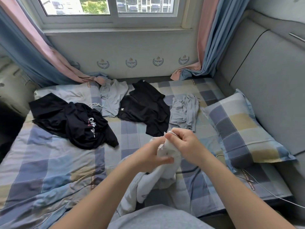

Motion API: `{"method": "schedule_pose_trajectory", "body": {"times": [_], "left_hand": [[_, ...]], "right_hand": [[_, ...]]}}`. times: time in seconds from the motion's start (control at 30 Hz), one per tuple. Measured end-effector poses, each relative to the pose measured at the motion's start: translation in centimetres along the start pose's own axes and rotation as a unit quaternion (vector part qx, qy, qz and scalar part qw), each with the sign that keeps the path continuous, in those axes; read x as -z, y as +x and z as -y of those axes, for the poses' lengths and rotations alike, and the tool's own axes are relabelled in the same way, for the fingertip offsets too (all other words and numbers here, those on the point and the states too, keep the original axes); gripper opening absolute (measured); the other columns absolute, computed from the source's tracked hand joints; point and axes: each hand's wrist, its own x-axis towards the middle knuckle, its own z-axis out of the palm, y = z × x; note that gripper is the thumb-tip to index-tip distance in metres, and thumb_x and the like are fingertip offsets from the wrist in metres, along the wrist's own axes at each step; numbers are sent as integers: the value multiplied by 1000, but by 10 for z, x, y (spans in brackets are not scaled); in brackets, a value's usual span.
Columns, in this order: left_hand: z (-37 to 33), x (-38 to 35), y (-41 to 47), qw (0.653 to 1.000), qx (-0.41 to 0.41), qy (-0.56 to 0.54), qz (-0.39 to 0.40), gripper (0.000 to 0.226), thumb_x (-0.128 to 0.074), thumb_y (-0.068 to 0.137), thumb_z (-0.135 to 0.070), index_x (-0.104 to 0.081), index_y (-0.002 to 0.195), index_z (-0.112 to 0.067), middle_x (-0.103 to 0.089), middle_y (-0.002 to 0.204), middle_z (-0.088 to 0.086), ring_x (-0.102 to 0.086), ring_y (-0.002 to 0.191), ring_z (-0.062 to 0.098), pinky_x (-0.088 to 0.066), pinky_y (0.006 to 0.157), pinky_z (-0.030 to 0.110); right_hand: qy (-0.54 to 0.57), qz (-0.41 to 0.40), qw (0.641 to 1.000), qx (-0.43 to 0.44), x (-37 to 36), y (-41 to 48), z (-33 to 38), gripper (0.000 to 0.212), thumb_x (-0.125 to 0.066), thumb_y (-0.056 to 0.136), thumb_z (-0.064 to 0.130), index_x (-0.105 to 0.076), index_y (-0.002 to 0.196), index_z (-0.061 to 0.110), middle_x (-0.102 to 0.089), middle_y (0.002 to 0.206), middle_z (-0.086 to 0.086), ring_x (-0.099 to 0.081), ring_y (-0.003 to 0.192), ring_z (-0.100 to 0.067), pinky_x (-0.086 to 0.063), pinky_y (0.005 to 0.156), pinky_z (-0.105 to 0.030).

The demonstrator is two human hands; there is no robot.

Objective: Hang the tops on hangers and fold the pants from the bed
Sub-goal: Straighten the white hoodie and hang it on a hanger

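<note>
While the checked bed (49,162) bears all the clothes, a black top with lettering (79,124) lies crumpled at its left. Then come a pale grey garment (112,98), a black garment (146,106) with a small white cross, and a second grey garment (185,111). Nearer, the left hand (151,155) grips a bunched white garment (153,180) lifted above the sheet, fingers curled round the cloth. The right hand (183,142) pinches its upper edge. A checked pillow (244,129) lies at the right.
</note>
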Motion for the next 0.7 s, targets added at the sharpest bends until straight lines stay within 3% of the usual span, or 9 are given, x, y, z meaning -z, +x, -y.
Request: {"method": "schedule_pose_trajectory", "body": {"times": [0.13, 0.2, 0.27, 0.4, 0.47, 0.57, 0.7], "left_hand": [[-2, 1, 3, 995, -30, 1, -92, 10, -57, 98, -19, -64, 104, -15, -68, 91, -2, -61, 85, 10, -49, 81, 35], [-3, 5, 1, 988, -37, -44, -140, 11, -54, 96, -15, -56, 86, -10, -54, 69, -5, -47, 66, 8, -40, 63, 30], [-8, 8, -1, 981, -42, -70, -177, 18, -54, 96, -7, -50, 78, -9, -43, 60, -15, -37, 57, 3, -32, 55, 20], [-24, 8, -7, 965, -70, -118, -225, 19, -49, 95, 4, -47, 78, -4, -40, 58, -15, -34, 53, 2, -30, 50, 15], [-34, 16, -11, 949, -90, -149, -262, 19, -48, 95, 7, -46, 78, 0, -39, 58, -13, -34, 53, 3, -30, 49, 15], [-49, 33, -18, 934, -133, -180, -280, 18, -47, 97, 7, -48, 80, 2, -42, 61, -6, -36, 54, 6, -30, 48, 16], [-63, 43, -26, 918, -158, -223, -288, 15, -46, 99, 4, -49, 84, 3, -44, 67, 6, -34, 60, 21, -28, 48, 21]], "right_hand": [[29, -3, 999, 12, 3, -3, 8, 40, -60, 92, 37, -43, 64, 14, -36, 59, 10, -33, 56, -8, -29, 52, -21], [40, 2, 999, 5, 6, -5, 5, 42, -67, 87, 41, -46, 69, 9, -38, 60, 9, -34, 55, -7, -29, 51, -20], [19, 16, 1000, -11, 8, -6, 0, 39, -76, 77, 46, -54, 76, 14, -45, 61, 11, -41, 55, -5, -35, 52, -20], [-11, 47, 998, -36, 4, -5, -12, 30, -77, 75, 46, -63, 92, 26, -60, 76, 1, -55, 69, -10, -46, 65, -33], [-49, 36, 997, -41, 3, -5, -23, 19, -69, 76, 43, -59, 80, 26, -54, 67, 10, -49, 63, -8, -42, 63, -35], [-84, 44, 988, -121, -1, -10, -44, 30, -63, 69, 46, -55, 72, 17, -50, 60, 15, -43, 60, -5, -38, 63, -32], [-43, 45, 973, -222, -18, -17, -65, 42, -69, 62, 48, -66, 81, 10, -62, 68, 12, -51, 67, -5, -44, 64, -27]]}}
